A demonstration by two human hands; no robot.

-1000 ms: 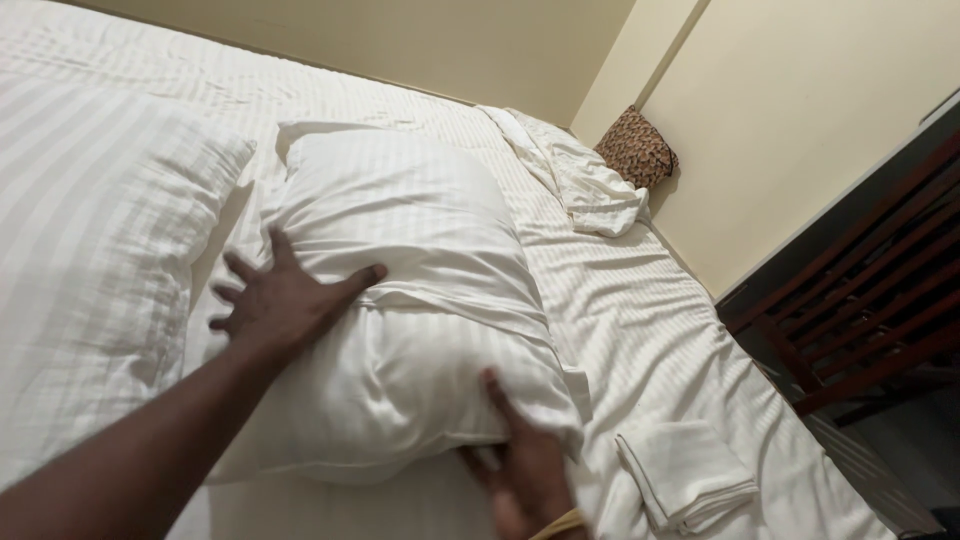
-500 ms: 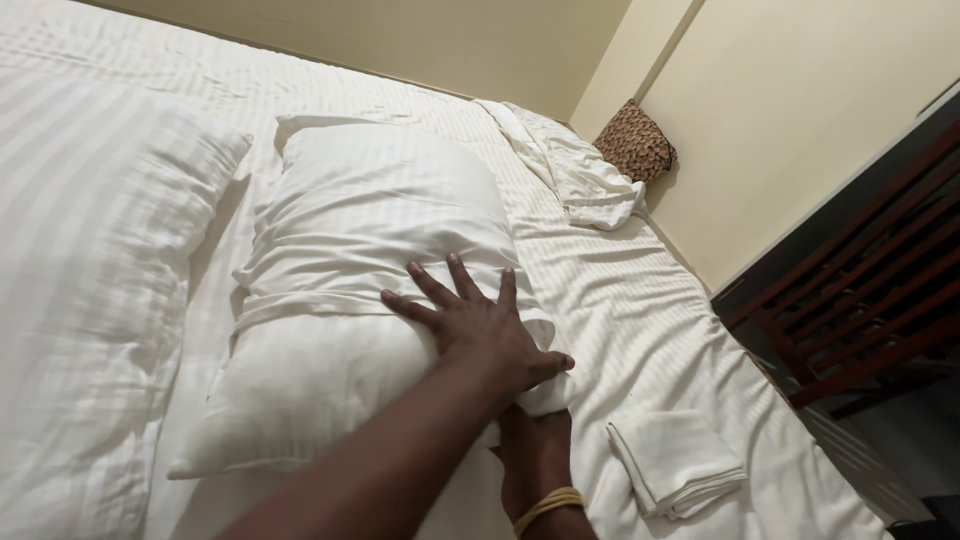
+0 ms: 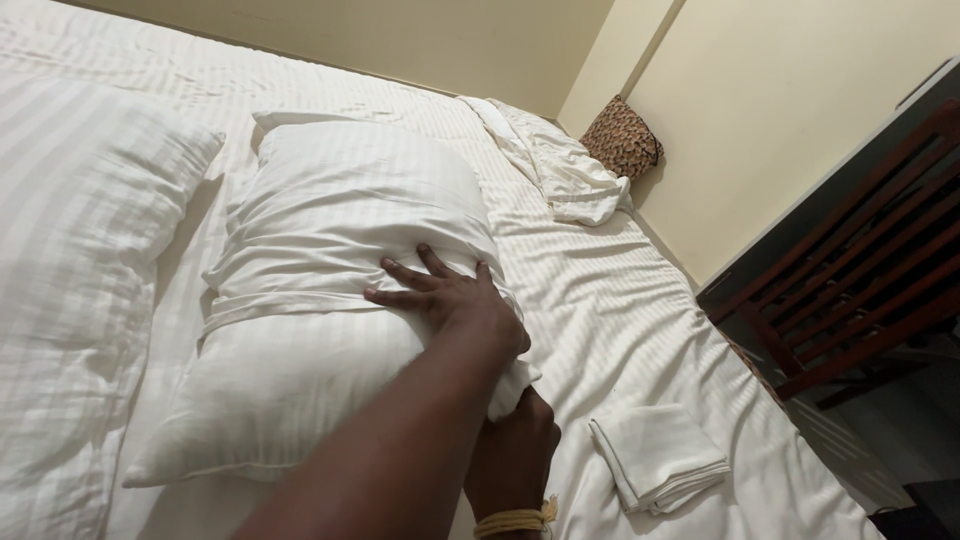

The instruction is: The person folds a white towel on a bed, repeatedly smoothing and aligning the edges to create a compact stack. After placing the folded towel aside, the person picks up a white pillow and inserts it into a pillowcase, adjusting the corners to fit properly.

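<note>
White striped cotton fills the near ground. Your right hand point(image 3: 515, 440), yellow band at the wrist, sits lowest in frame, fingers clamped on the near right corner of the pillow point(image 3: 330, 290); it held lower and further left a second ago. Your left hand point(image 3: 450, 295) has crossed from the pillow's left flank to its right middle, fingers spread flat, pressing the loose case down. Judged from that shift: the smoothing has worked across the pillow to the corner you grip.

Pillow lies on the bed point(image 3: 620, 300), long axis running from you toward the far wall, leaning slightly right, open case end nearest you.

Right of it, a folded white cloth point(image 3: 660, 455). Left, a second pillow point(image 3: 80, 260). Farther off, a crumpled sheet point(image 3: 560, 165), then a woven basket point(image 3: 622, 138) in the corner.
</note>
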